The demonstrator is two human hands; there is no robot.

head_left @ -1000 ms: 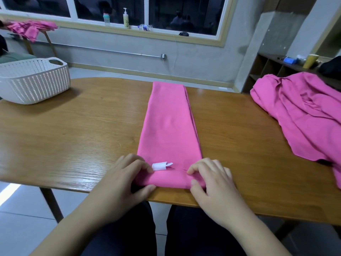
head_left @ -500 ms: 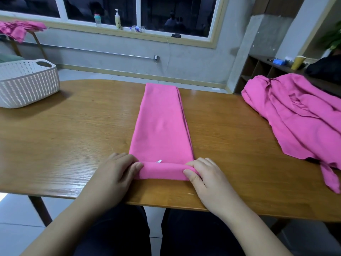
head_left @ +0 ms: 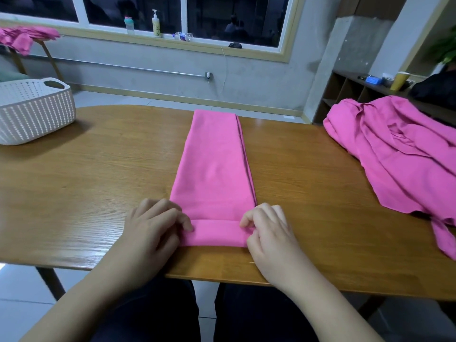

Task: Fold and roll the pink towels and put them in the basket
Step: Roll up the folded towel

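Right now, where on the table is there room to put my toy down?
Bare wood lies between the white basket and the folded towel, and between that towel and the pink pile. It's crowded near the front edge, where both hands roll the towel.

A wooden desk (head_left: 98, 193) with a rounded corner and dark legs stands on pale floor tiles (head_left: 22, 292). Behind it runs a grey plastered wall (head_left: 148, 60), with a thin metal pipe (head_left: 123, 68) fixed along it. Above sits a wide window (head_left: 222, 16) in a cream frame, its glass dark and showing dim reflections. On the sill (head_left: 172, 41) stand a pump bottle (head_left: 156, 23), a smaller bottle (head_left: 129, 25) and a small dark object. To the right, a grey pillar (head_left: 345, 65) rises beside low wooden cubby shelves (head_left: 350, 90) that carry a yellow cup (head_left: 399, 81).
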